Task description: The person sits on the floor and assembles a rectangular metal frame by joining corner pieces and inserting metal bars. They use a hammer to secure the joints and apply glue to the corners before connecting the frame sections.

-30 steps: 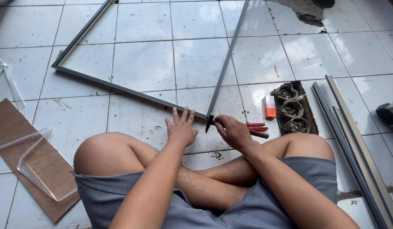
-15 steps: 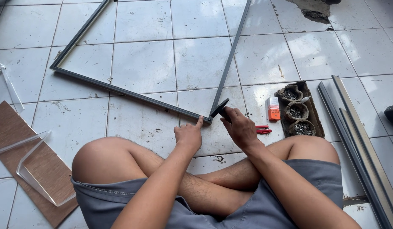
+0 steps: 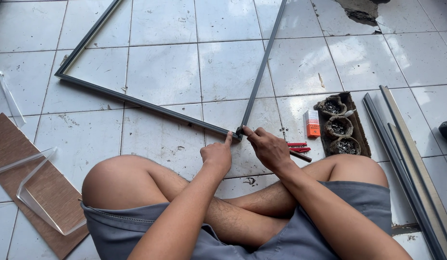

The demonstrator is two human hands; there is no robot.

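I sit cross-legged on a tiled floor. A thin grey metal frame (image 3: pixel 151 105) lies in front of me, with its near corner just past my knees. My right hand (image 3: pixel 267 148) pinches that corner with its fingertips. Beside it, my left hand (image 3: pixel 216 155) is curled in a loose fist, one finger stretched out and touching the end of the frame's near bar. I cannot tell if a small part sits between my right fingers.
Right of my hands lie a red-handled tool (image 3: pixel 296 146), a small orange box (image 3: pixel 311 123) and a dark tray of three cups with screws (image 3: pixel 341 126). Long metal profiles (image 3: pixel 407 159) run along the right. A brown board with clear plastic pieces (image 3: pixel 36 193) lies at left.
My left hand went from lying flat on the floor to a fist at the frame corner. A dark tool tip seen at the corner half a second ago no longer shows.
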